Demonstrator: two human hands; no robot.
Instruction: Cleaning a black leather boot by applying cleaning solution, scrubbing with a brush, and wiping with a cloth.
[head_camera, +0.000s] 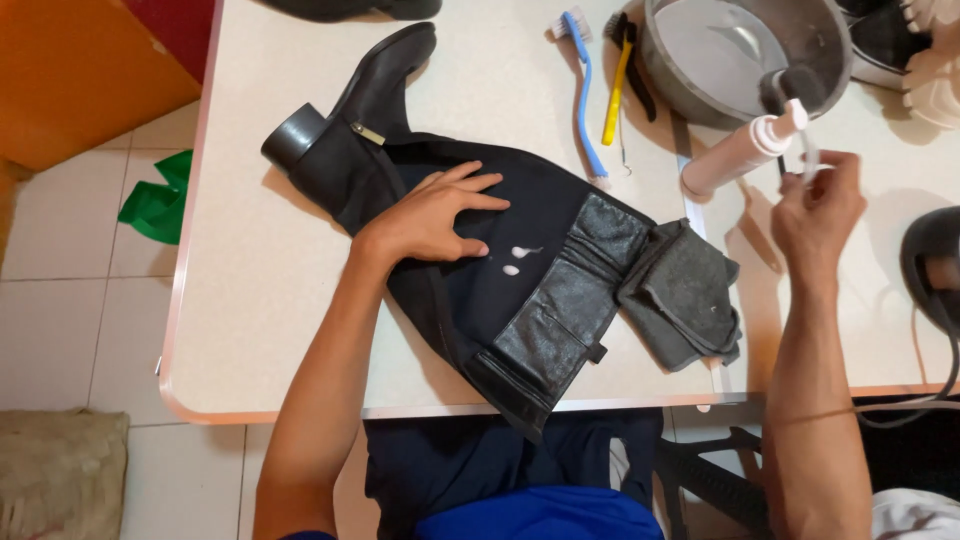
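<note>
Left hand (432, 215) flat on black boot (470, 240) — pale pump bottle (738, 152) upright.

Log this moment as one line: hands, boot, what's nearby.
left hand: flat on black boot | right hand: at pump bottle | white blobs on shaft | brushes, bowl behind

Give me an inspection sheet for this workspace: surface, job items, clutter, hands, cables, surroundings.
Surface: pale table with rounded corner.
Job's things: black tall boot lying flat, white blobs on its shaft; pump bottle.
Clutter: blue brush, yellow brush, metal basin, dark cloth.
Hands: left hand flat on the boot; right hand at the bottle's pump.
Cables: dark cord at the right edge.
Surroundings: tiled floor, green cloth.
</note>
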